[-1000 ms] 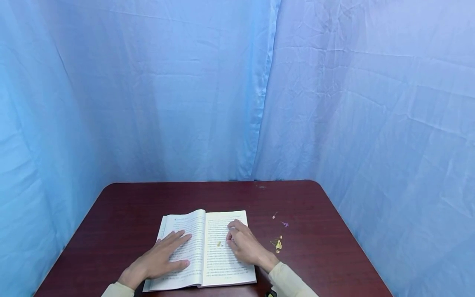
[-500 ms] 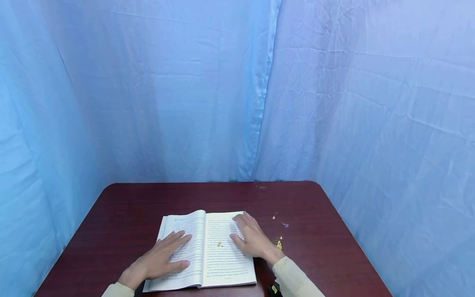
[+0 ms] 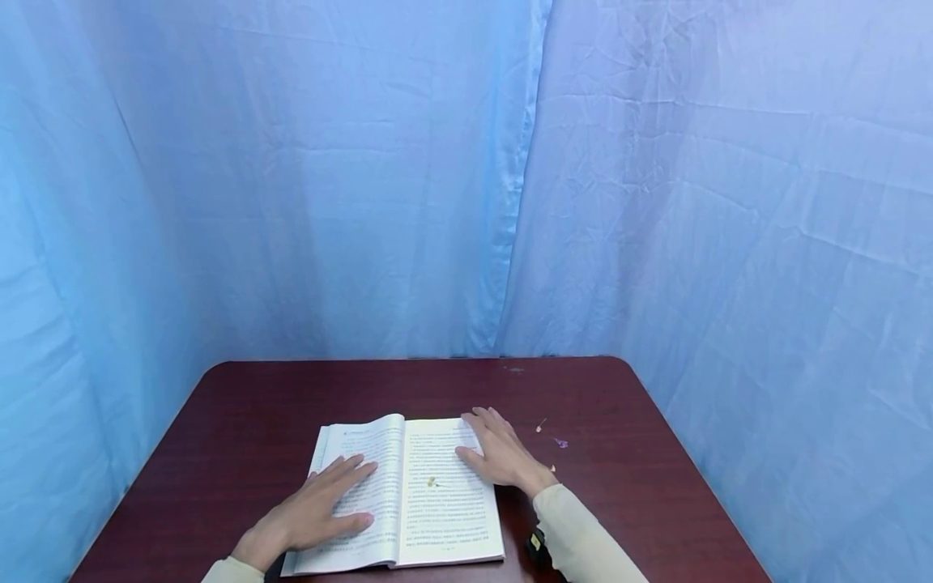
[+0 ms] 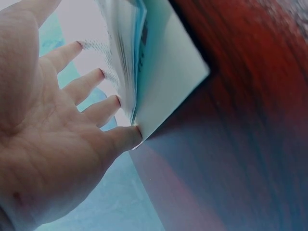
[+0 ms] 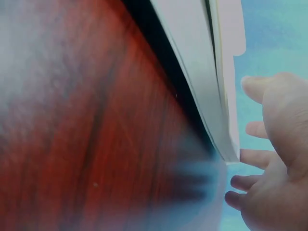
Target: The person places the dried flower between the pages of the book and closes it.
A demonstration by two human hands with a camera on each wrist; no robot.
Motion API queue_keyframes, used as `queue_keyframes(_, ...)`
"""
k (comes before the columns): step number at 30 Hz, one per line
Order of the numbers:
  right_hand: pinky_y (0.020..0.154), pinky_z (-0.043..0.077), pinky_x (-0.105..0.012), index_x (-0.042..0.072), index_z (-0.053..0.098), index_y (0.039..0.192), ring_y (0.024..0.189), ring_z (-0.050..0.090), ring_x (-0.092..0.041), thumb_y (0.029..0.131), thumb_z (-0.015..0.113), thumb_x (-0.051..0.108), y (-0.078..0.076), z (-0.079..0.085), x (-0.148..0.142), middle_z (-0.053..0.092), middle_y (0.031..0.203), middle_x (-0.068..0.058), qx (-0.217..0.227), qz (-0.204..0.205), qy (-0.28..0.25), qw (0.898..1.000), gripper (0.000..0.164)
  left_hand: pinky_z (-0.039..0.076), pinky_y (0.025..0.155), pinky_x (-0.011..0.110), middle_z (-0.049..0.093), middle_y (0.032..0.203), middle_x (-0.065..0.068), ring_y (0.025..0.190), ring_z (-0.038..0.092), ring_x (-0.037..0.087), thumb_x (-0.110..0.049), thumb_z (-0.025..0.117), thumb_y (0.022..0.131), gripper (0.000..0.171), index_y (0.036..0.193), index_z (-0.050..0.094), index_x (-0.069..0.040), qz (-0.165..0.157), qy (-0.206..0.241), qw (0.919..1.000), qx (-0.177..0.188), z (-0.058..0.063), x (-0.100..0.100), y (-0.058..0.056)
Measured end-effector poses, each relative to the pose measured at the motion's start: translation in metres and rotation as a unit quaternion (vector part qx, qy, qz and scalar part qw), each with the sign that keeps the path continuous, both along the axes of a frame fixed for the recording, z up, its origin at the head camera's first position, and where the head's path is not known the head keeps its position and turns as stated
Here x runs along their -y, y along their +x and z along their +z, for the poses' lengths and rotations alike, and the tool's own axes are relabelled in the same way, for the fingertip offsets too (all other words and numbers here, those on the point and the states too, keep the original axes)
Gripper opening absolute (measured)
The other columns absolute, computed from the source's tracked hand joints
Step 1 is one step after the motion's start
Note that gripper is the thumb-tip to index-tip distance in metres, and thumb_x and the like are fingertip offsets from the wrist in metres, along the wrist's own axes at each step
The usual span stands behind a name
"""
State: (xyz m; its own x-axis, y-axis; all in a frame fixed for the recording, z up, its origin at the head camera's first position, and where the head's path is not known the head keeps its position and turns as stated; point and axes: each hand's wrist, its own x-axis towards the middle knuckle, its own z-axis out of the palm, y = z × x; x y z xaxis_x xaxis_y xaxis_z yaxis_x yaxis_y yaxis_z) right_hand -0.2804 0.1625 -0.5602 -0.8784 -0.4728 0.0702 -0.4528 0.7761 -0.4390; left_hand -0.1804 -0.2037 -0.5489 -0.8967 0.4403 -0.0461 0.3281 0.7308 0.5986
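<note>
An open book [image 3: 452, 526] lies on the table, showing two printed pages. My left hand [image 3: 309, 510] rests spread on the left page; in the left wrist view its fingertips lie along the pages and the outer corner of the book [image 4: 173, 77]. On the right page lies a small yellow pressed flower [image 3: 432, 482] with a thin stem. My right hand [image 3: 503, 457], fingers extended and holding nothing, is at the upper right edge of that page. In the right wrist view, the right hand's fingers [image 5: 255, 158] are beside the book's corner [image 5: 231, 151].
Right of the book lie a small pinkish flower [image 3: 539, 426] and a purple one [image 3: 560, 443]. A yellow flower [image 3: 551, 468] peeks out beside my right wrist, the rest of its cluster hidden. Blue curtains [image 3: 408, 202] enclose the dark red table [image 3: 328, 389].
My right hand has opened from a pinching shape over the right page and moved right and away to the page's edge. The yellow flower stays on the page; the left hand keeps still.
</note>
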Motion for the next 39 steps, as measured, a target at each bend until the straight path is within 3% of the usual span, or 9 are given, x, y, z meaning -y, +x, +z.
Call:
queue_keyframes(8,0.132,0.042,-0.068,0.002,0.046,0.170,0.165,0.044,-0.049,0.114,0.068,0.036,-0.011,-0.001,-0.002,0.043,0.176,-0.030,0.009,-0.005,0.012,1.000,0.070,0.027,0.122,0.094,0.047,0.176,0.027,0.164,0.037,0.064,-0.054,0.080,0.101,0.083,0.167,0.055,-0.012,0.000,0.002,1.0000,-0.002,0.001,0.000,0.001)
queue_keyframes(17,0.135,0.038,-0.066,0.003,0.046,0.171,0.167,0.040,-0.049,0.115,0.066,0.038,-0.017,0.000,-0.001,0.042,0.176,-0.030,0.032,-0.005,0.015,0.999,0.069,0.026,0.123,0.093,0.046,0.177,0.027,0.165,0.035,0.064,-0.055,0.080,0.101,0.083,0.168,0.055,-0.013,0.007,0.001,0.9999,0.009,0.003,0.000,0.000)
queue_keyframes(24,0.134,0.042,-0.064,0.004,0.048,0.170,0.166,0.043,-0.047,0.111,0.073,0.040,-0.018,0.000,-0.001,0.045,0.176,-0.028,0.040,-0.028,0.004,0.999,0.073,0.023,0.124,0.093,0.044,0.178,0.026,0.167,0.032,0.063,-0.057,0.080,0.101,0.084,0.169,0.054,-0.014,0.015,-0.003,0.9996,0.023,0.003,-0.001,-0.001)
queue_keyframes(39,0.122,0.056,-0.059,0.002,0.059,0.161,0.150,0.061,-0.046,0.104,0.084,0.035,-0.016,0.000,0.007,0.054,0.167,-0.028,-0.014,-0.047,0.001,0.999,0.070,0.022,0.125,0.094,0.043,0.179,0.027,0.167,0.031,0.063,-0.058,0.079,0.101,0.086,0.170,0.052,-0.014,0.017,0.000,0.9993,0.033,0.003,-0.001,-0.002)
